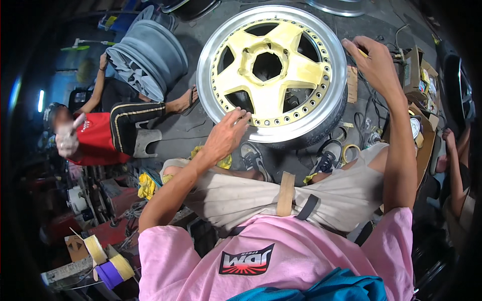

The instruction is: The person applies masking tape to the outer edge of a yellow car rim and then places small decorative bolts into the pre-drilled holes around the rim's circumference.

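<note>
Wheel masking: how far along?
Done: the wheel's five-spoke centre looks fully covered in pale yellow masking tape. In hand: the left hand presses on the near bolt ring, and the right hand sits at the far right rim edge, apparently holding a bit of tape. Left: the polished outer lip is bare; whether it needs tape isn't clear.

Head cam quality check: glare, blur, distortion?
Head view: strong fisheye bend with a black vignette at the corners; sheen on the wheel lip, not blown out; left hand and right hand sharp; a co-worker's raised hand at left is blurred; a bright light streak at far left.
</note>
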{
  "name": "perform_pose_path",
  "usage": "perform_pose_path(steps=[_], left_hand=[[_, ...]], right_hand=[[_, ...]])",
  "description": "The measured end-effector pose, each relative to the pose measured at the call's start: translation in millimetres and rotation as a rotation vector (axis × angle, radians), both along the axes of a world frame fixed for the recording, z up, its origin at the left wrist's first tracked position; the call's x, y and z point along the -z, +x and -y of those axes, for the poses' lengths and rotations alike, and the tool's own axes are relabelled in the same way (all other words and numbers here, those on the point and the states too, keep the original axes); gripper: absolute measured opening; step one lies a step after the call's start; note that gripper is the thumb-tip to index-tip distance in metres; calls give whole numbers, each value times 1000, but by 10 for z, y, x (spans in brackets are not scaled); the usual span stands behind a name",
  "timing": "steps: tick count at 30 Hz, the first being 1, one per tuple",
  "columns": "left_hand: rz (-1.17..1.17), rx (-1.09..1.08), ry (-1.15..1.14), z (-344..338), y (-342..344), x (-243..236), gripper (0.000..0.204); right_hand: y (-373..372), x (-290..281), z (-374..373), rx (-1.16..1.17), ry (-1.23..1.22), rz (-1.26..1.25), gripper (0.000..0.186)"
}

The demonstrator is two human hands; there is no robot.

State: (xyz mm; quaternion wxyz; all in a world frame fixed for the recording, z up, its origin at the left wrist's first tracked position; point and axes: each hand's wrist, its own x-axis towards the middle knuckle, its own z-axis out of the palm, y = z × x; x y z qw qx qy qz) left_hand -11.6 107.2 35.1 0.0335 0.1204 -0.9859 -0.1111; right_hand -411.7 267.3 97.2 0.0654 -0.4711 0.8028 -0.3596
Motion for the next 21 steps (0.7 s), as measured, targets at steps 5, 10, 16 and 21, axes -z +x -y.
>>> perform_pose_path(steps=[5,10,16,21], left_hand=[[9,-63,89,-131,-178,-97,34],[-38,-51,57,-132,-183,-67,30],[-41,-21,72,-72,-222,-93,28],[-120,-281,244,722,-218,-357,16]], right_hand=[[29,-35,-82,0,-41,-38,42],[91,-100,-104,33,14,-25,41],[83,-16,-84,-1,45,1,39],[-13,266,-6,23,-47,39,38]])
